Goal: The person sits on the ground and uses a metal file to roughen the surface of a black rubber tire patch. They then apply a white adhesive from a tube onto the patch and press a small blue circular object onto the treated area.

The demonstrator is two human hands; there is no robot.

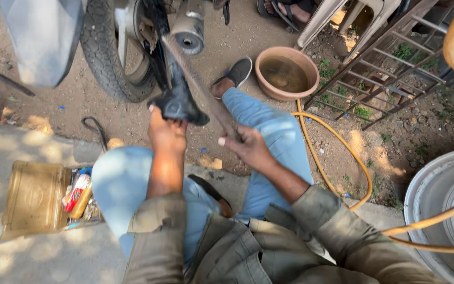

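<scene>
- Black rubber inner tube [177, 102]: 1 piece, hanging in a loop from near the motorcycle wheel [109, 58], its lower fold pulled taut above the person's knees.
- Left hand [166, 134]: directly under the tube, fingers clamped on its lower fold, pinning it steady.
- Flat metal file [198, 84]: 1 long grey strip, lying slantwise across the tube and touching it, blurred along its length.
- Right hand [248, 147]: just right of the tube, closed around the file's lower end.
- Handling judgement: the rasping should go best with the rubber kept stretched flat, strokes light and confined to 1 patch, fingers clear of the file's path.
- Exhaust pipe [187, 31]: just above the tube, open end facing down.
- Clay basin [286, 72]: right of the tube, holding murky water.
- Yellow hose [337, 152]: further right of the tube, curving across the dirt toward a metal wheel rim [440, 200].
- Open tin box [35, 197]: well left of and below the tube, with small tubes and packets beside its lid.
</scene>
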